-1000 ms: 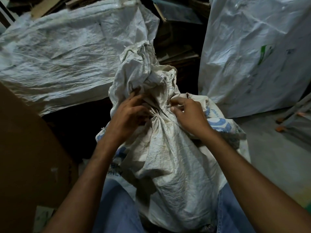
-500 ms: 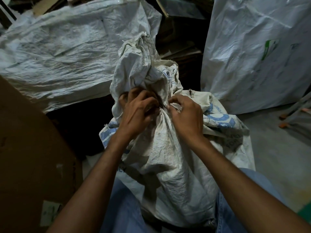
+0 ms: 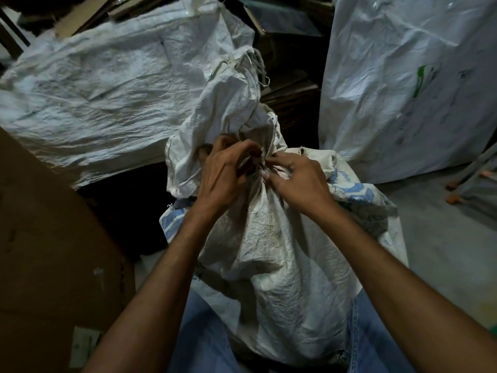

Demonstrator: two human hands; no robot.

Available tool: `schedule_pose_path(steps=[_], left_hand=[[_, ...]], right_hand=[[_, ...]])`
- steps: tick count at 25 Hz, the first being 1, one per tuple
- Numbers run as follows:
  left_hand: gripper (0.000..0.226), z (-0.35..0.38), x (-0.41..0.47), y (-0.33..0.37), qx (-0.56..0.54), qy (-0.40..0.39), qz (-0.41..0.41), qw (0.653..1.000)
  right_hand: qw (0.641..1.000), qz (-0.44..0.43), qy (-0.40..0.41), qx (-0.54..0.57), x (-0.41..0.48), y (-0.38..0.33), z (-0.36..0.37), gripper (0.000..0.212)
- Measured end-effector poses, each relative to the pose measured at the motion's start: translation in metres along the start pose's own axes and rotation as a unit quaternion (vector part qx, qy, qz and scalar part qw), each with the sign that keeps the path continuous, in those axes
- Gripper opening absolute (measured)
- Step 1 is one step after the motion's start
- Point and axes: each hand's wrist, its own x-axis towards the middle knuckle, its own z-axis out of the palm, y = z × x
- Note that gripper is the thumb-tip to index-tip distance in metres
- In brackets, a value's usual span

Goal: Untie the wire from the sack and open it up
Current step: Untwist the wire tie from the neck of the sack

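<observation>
1. At the cinched neck [image 3: 262,191] of the sack [image 3: 269,251], two bare hands meet. The left grip [image 3: 223,172] is curled round the bunched cloth from the sack's left side. The right grip [image 3: 298,181] pinches the same gather between thumb and forefinger from the sack's right side.
2. The sack stands upright on the floor [image 3: 443,238] between the person's legs in jeans [image 3: 204,335]. Its loose top [image 3: 234,103] rises crumpled above the neck.
3. The wire should sit at the neck, but it is too thin and too deep in shadow under the fingertips to make out. I cannot tell whether either grip has it or only cloth.
4. The step in hand looks like the untying. The neck is drawn tight and the mouth is closed, so opening up has not begun.
5. The next move likely calls for finding the wire's free end by touch. One grip would then unwind it against its twist while the other holds the neck steady. After that, both can spread the mouth.
6. Beyond the sack to its left lies a large white bag [image 3: 107,84]. To its right stands a tall white bag [image 3: 403,90]. A cardboard box [image 3: 53,238] sits near its left.
</observation>
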Motion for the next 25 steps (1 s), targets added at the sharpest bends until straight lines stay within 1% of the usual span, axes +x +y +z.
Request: schedule_pose_path(steps=[3,5,7,8,10,12,14,16,19,21,25], left_hand=[[0.028,-0.003,0.004,0.004,-0.017,-0.005,-0.004,1.000],[0.032,-0.008,0.011,0.009,-0.023,0.010,-0.009,1.000],[0.037,-0.014,0.021,0.011,-0.015,0.035,-0.004,0.999],[0.038,-0.016,0.026,0.013,-0.007,0.034,-0.002,0.999],[0.039,-0.014,0.030,0.012,-0.003,0.006,-0.025,1.000],[0.040,-0.011,0.033,0.007,-0.017,-0.026,-0.066,0.997],[0.036,-0.014,0.035,0.000,-0.019,-0.046,-0.085,0.995],[0.034,-0.019,0.037,-0.001,0.018,-0.052,-0.069,0.996],[0.031,-0.021,0.038,0.007,0.063,-0.029,-0.015,0.997],[0.029,-0.018,0.037,0.008,0.062,-0.014,0.005,0.998],[0.025,-0.015,0.029,0.011,0.026,0.021,0.026,0.999]], right_hand=[[1.000,0.006,-0.011,0.015,0.000,0.002,-0.001,0.040],[1.000,0.003,-0.002,0.020,0.004,0.004,0.000,0.040],[1.000,-0.006,-0.008,0.012,0.006,0.007,0.003,0.039],[1.000,-0.005,-0.015,0.011,0.007,0.008,0.004,0.039],[0.999,0.010,-0.025,0.025,0.009,0.011,0.004,0.039],[0.997,0.036,-0.013,0.066,0.011,0.014,0.001,0.038],[0.994,0.051,0.000,0.100,0.013,0.017,-0.002,0.037],[0.994,0.045,-0.015,0.096,0.014,0.019,-0.002,0.041],[0.996,0.046,-0.027,0.077,0.015,0.019,0.002,0.049],[0.996,0.045,-0.018,0.071,0.017,0.017,0.003,0.048],[0.998,0.031,-0.020,0.050,0.017,0.013,-0.001,0.046]])
